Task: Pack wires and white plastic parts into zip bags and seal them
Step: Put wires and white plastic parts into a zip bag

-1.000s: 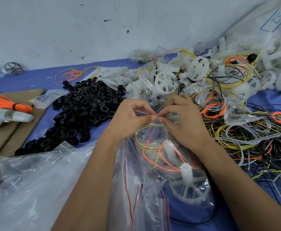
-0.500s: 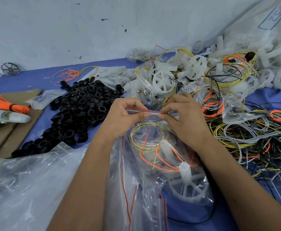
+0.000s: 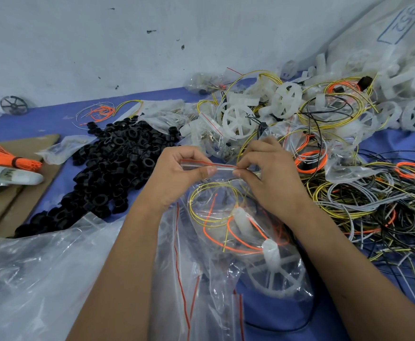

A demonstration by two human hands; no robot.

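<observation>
Clear plastic zip bag (image 3: 228,232) holding yellow and orange wires (image 3: 208,212) and a white spoked plastic wheel (image 3: 275,274). Left hand (image 3: 176,178) and right hand (image 3: 270,178), each grip pinching the bag's red-lined seal strip (image 3: 211,165)

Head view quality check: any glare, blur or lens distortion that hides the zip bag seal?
Head view: light is even and soft, shadows faint. Wide-angle bending curves the wall line and stretches the edges. Glare streaks the loose plastic sheet, not the zip bag. The red seal strip between left hand and right hand reads sharp.
</observation>
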